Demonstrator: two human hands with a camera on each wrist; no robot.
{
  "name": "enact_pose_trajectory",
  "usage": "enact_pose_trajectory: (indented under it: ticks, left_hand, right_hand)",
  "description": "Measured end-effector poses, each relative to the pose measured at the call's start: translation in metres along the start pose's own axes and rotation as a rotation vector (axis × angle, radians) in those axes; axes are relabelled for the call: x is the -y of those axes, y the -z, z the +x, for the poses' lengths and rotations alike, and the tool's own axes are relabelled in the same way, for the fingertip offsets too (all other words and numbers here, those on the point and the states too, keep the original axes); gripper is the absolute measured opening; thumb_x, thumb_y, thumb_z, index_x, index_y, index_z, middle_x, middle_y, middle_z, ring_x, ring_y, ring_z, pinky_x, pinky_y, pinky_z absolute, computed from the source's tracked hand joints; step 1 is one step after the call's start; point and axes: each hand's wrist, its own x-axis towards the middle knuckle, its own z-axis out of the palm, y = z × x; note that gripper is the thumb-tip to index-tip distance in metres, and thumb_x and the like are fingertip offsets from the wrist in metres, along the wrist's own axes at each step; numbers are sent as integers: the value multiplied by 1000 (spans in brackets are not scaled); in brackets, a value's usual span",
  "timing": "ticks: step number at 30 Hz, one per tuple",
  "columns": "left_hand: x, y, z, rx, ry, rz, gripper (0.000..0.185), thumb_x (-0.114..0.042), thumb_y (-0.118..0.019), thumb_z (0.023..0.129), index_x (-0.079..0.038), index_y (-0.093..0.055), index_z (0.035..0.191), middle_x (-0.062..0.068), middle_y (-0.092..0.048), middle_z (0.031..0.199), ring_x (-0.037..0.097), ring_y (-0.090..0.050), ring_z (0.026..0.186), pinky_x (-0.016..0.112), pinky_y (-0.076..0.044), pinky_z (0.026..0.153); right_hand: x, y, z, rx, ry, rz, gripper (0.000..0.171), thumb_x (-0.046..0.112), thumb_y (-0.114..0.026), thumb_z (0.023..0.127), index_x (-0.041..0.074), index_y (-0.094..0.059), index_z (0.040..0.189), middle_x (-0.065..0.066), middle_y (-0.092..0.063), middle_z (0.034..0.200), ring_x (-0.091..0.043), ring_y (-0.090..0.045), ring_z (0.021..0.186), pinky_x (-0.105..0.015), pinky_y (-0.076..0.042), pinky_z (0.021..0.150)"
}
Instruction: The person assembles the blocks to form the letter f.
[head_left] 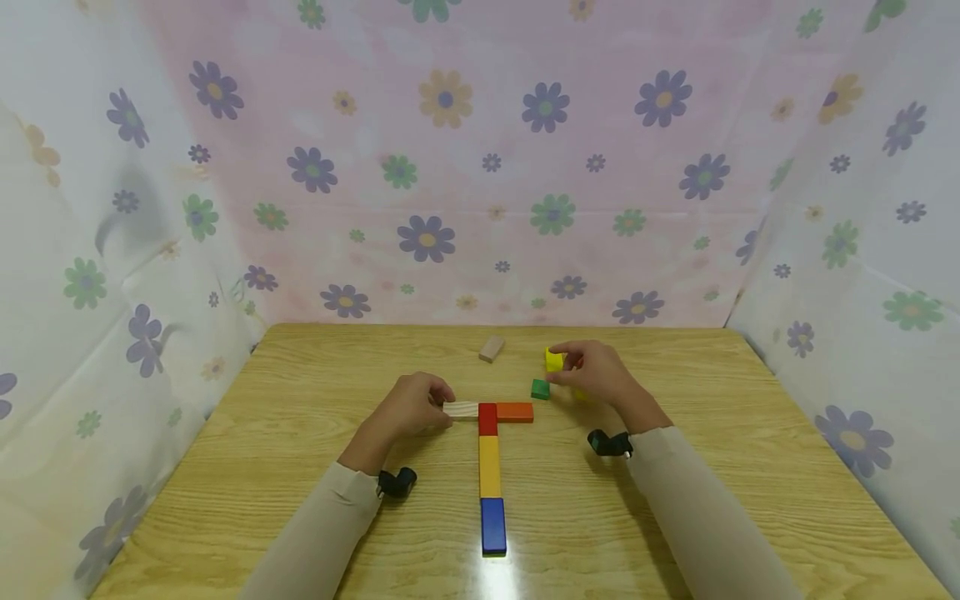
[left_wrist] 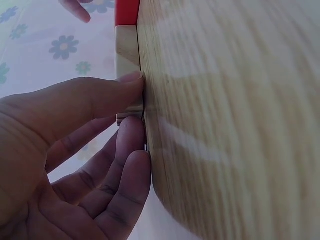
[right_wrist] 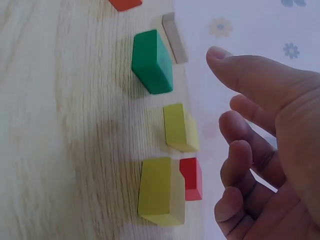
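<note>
My left hand pinches a plain wooden block that lies flat against the left side of a red block. In the left wrist view the thumb and a finger of that hand press the wooden block from both sides, with the red block just beyond. An orange block lies to the red one's right. A yellow bar and a blue bar run toward me. My right hand hovers with spread fingers over a yellow block, apart from it.
A green cube sits left of my right hand. Under that hand lie two yellow blocks and a small red one. Another plain wooden block lies farther back. Flowered cloth walls surround the wooden table.
</note>
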Motion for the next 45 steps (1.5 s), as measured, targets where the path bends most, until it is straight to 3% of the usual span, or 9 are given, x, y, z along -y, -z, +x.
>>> enact_pose_trajectory:
  ticks: [8,15,19,26,38,45]
  left_hand:
    - [0,0,-1,0,0,1,26,-9,-89,80,-8,-77,103,6,-69,95,17,-61,81,33,-55,77]
    - [0,-2,0,-8,13,-18,26,-7,-90,79,-9,-77,101,2,-67,91,16,-63,78,32,-56,75]
    - [1,-1,0,-7,15,-19,26,-7,-90,78,-9,-77,101,3,-67,91,16,-63,78,32,-56,75]
    - [2,-2,0,-9,16,-18,27,-8,-90,78,-9,-76,102,3,-67,91,17,-62,77,32,-55,75]
    - [1,-2,0,-18,-7,28,29,-11,-91,78,-11,-78,103,2,-70,97,16,-62,84,36,-56,79]
    - [1,-1,0,-12,0,16,29,-11,-91,78,-12,-78,104,2,-69,97,16,-62,84,36,-56,80]
  right_hand:
    - [-8,4,8,16,-27,-16,58,36,-83,89,14,-65,140,-5,-65,97,-24,-57,84,-36,-50,73]
    - [-13,7,14,34,-68,-67,66,41,-84,86,16,-63,144,-16,-65,127,-30,-60,103,-42,-54,86]
    - [-16,8,16,38,-65,-89,68,40,-85,85,16,-62,144,-20,-61,134,-35,-60,111,-48,-55,92]
    - [-26,5,20,20,-67,-191,71,48,-85,83,22,-62,145,-21,-47,153,-50,-42,137,-69,-38,108]
    - [-32,0,21,70,-108,-141,79,50,-83,84,24,-54,152,-19,-44,157,-51,-35,139,-70,-34,108]
    - [-31,-1,22,83,-124,-153,75,44,-82,86,25,-53,153,-20,-45,156,-50,-41,135,-64,-43,103]
